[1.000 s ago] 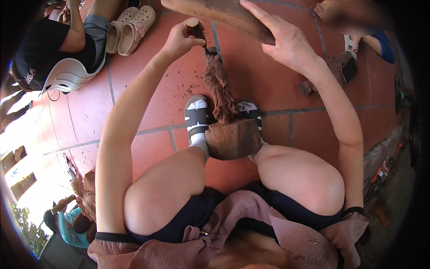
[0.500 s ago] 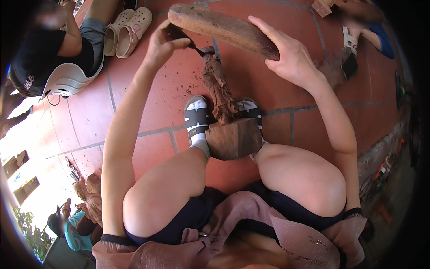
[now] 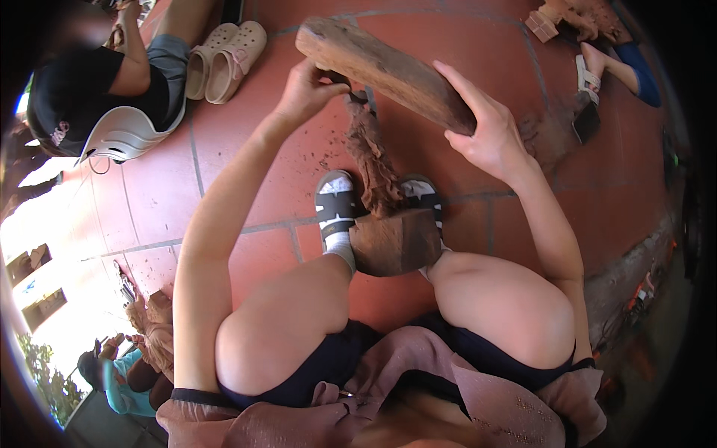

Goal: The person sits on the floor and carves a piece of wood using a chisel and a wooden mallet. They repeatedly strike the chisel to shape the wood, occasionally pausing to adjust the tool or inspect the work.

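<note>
- Left hand [image 3: 308, 91]: raised over the tiled floor; the grip is pressed together, pinching a small dark tool [image 3: 342, 79] against the near edge of the wooden plank; the blade end of the tool is hidden by the fingers and the plank.
- Right hand [image 3: 485, 127]: the grip is wrapped round the right end of the wooden plank [image 3: 388, 71], fingers spread over its top face, thumb beneath; the plank is held clear of the floor.
- Wooden plank: long, rough, brown, weathered; held tilted between both hands, its left end higher in the picture, its right end lower, above the feet.
- Pile of reddish-brown shavings [image 3: 372, 168]: a ragged fibrous strip is seen running from just under the plank to the block; whether it hangs or lies on the floor cannot be told.
- Wooden block [image 3: 396, 240]: squat, brown, set between the two feet, touching both sandals.
- Sandals [image 3: 336, 209]: grey and black, worn over white socks, one on each side of the block.
- Floor [image 3: 254, 157]: red square tiles with grey joints, dusted with brown crumbs near the shavings.
- Seated person [image 3: 97, 89]: upper left, dark shirt, on a white plastic chair [image 3: 123, 134], well apart from the plank.
- Pair of beige clogs [image 3: 224, 58]: side by side on the floor beside that person.
- Further person [image 3: 624, 63]: upper right, a sandalled foot and a blue-clad leg only.
</note>
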`<state>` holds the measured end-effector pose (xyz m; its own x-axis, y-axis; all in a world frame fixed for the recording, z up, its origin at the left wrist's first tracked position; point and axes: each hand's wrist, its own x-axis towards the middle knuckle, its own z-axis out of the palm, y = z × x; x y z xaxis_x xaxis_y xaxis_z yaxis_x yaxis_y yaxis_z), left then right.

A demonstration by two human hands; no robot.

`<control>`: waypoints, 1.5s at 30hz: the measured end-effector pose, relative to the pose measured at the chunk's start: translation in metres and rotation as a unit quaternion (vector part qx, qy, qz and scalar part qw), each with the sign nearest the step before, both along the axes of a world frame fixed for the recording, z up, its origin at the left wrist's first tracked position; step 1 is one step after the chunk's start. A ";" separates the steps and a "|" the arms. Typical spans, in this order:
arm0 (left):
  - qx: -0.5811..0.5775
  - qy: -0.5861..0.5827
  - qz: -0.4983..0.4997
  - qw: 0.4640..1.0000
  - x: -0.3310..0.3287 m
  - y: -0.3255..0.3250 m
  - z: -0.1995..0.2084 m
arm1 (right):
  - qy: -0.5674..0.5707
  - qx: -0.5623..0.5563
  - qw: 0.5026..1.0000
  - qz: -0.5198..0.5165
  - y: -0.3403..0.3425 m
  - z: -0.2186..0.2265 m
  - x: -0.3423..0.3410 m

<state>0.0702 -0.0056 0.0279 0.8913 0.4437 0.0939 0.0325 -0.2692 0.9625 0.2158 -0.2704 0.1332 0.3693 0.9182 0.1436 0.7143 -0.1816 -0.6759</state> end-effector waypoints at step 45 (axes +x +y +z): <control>-0.200 0.007 0.089 0.976 -0.043 0.020 -0.011 | 0.206 -0.046 0.975 -0.065 -0.008 -0.032 0.005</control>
<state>0.0270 0.0145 0.0170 0.7972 0.5896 -0.1298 0.0586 0.1383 0.9886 0.2209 -0.2782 0.1016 0.4928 0.8615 -0.1221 0.3525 -0.3260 -0.8772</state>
